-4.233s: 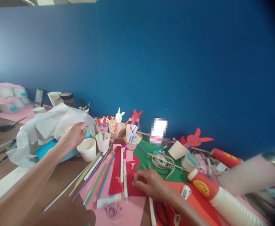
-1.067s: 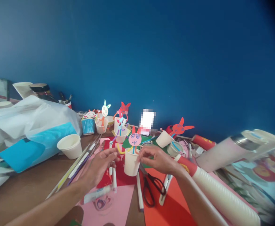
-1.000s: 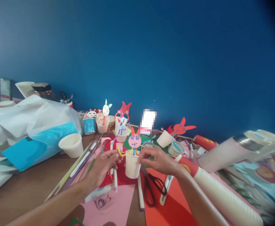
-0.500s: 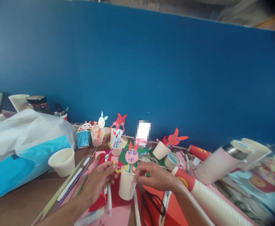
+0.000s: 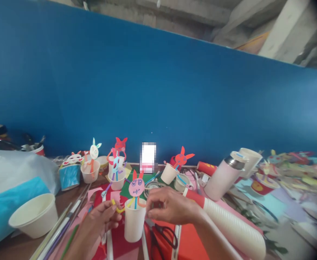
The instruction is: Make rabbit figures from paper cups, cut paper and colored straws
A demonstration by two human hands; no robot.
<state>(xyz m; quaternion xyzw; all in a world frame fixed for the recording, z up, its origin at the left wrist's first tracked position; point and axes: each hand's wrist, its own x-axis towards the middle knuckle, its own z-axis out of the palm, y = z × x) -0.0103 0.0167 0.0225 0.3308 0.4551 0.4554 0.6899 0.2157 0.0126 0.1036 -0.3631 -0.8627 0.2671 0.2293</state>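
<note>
A white paper cup (image 5: 134, 224) stands upright between my hands. From its mouth rises a pink round paper face (image 5: 136, 187) with red ears and drawn eyes, on bent pipe cleaners. My left hand (image 5: 100, 222) pinches the free end of the yellow pipe cleaner (image 5: 119, 209) at the cup's left side. On the right, my right hand (image 5: 166, 206) has curled fingers beside the cup's rim, near the orange pipe cleaner; what its fingertips hold, if anything, is hidden. Black-handled scissors (image 5: 166, 236) lie on red paper right of the cup.
Other cup figures, including a red-eared one (image 5: 170, 173), stand behind. Stacked cups (image 5: 234, 225) and a thermos (image 5: 220, 178) lie or lean at right. A white bowl (image 5: 35, 216), long sticks and a plastic bag (image 5: 20, 169) are at left. A blue partition (image 5: 158, 90) rises behind.
The view has swung to the right, so the table items appear farther left. Both hands remain beside the cup in nearly the same pose.
</note>
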